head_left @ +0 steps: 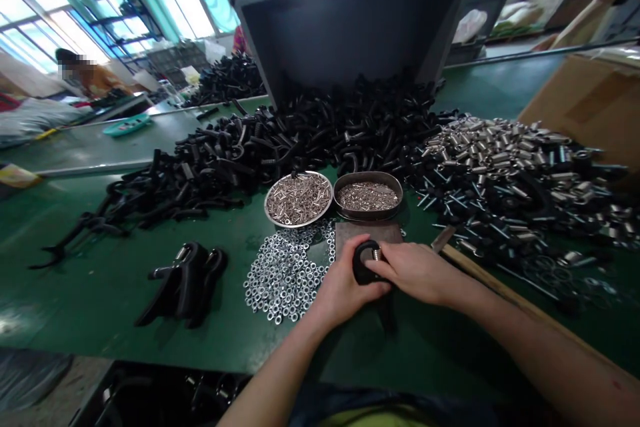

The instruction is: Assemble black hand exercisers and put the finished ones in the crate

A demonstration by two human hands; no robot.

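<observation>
Silver pins (pixel 300 199) fill the round dish (pixel 269 213), tinier bits (pixel 367 196) the oval tin (pixel 373 215). Left hand (pixel 344 285) and right hand (pixel 409 268) are both clamped on a black hooked part (pixel 360 261).

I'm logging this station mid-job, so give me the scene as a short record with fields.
Left hand: gripping a curved black part
Right hand: fingers at a silver piece on that part; exact grip unclear
Just beyond hands: metal plate
Left of plate: loose metal rings
Beyond plate: round dish and oval tin, both holding small metal pieces
Farther back: heap of black parts, upright gray bin
Right: metal cylinders
</observation>
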